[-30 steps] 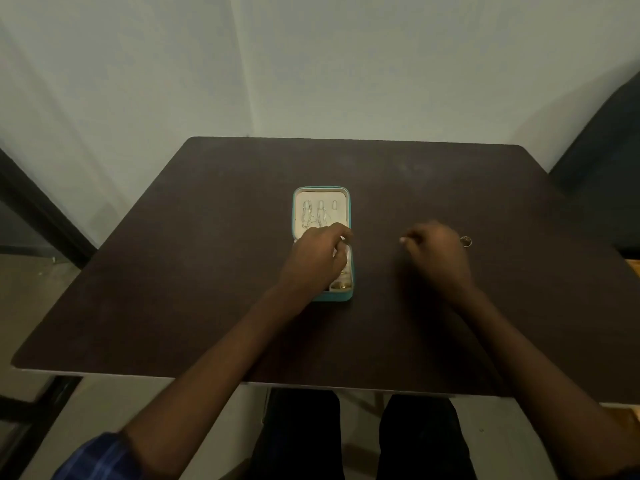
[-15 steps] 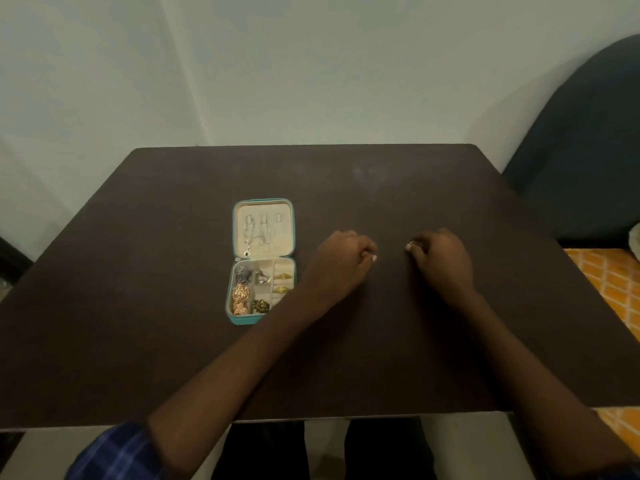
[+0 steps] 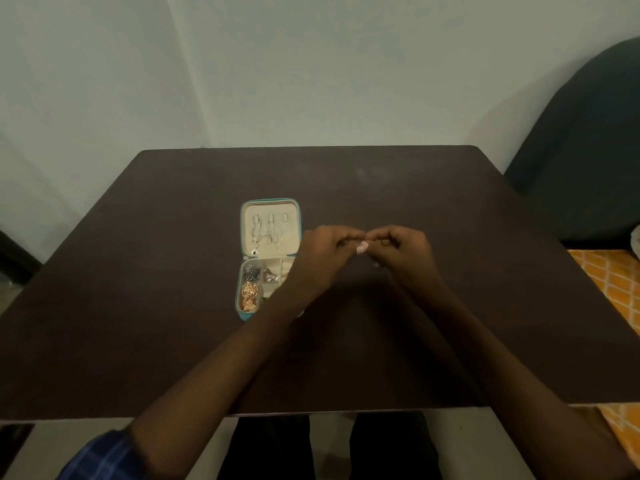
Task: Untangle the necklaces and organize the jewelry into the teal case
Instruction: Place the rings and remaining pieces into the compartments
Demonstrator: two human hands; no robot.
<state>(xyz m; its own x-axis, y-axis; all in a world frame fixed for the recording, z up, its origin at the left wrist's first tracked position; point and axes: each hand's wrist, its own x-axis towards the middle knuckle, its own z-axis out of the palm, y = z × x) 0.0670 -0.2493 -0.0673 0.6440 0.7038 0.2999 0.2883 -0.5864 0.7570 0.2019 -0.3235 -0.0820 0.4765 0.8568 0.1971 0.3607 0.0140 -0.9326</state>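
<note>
1. I look down from the head camera at a dark brown tabletop point(image 3: 173, 271) set against a pale wall.
2. My left hand point(image 3: 322, 258) and right hand point(image 3: 401, 252) meet just above the tabletop, right of centre, with their fingertips touching.
3. Both hands have the fingers curled in toward each other as if pinching something tiny. I cannot make out any item between them, so I cannot tell what they grip.
4. The teal case point(image 3: 268, 258) lies open on the tabletop just left of my left hand, and my left wrist crosses over its lower right corner.
5. The lid half, farther from me, has a cream lining point(image 3: 289, 237), and thin silver necklaces point(image 3: 265, 230) hang down it from small tabs.
6. The tray half, nearer me, is split into small compartments. A gold ornate piece point(image 3: 250, 296) fills the lower left one, a dark beaded piece point(image 3: 252, 272) sits above it, and a small silver piece point(image 3: 271, 276) lies beside that.
7. A blue plaid sleeve point(image 3: 104, 459) shows on my left arm at the bottom edge.
8. A dark rounded chair back point(image 3: 588, 150) stands at the right, with orange patterned fabric point(image 3: 609, 289) below it.
</note>
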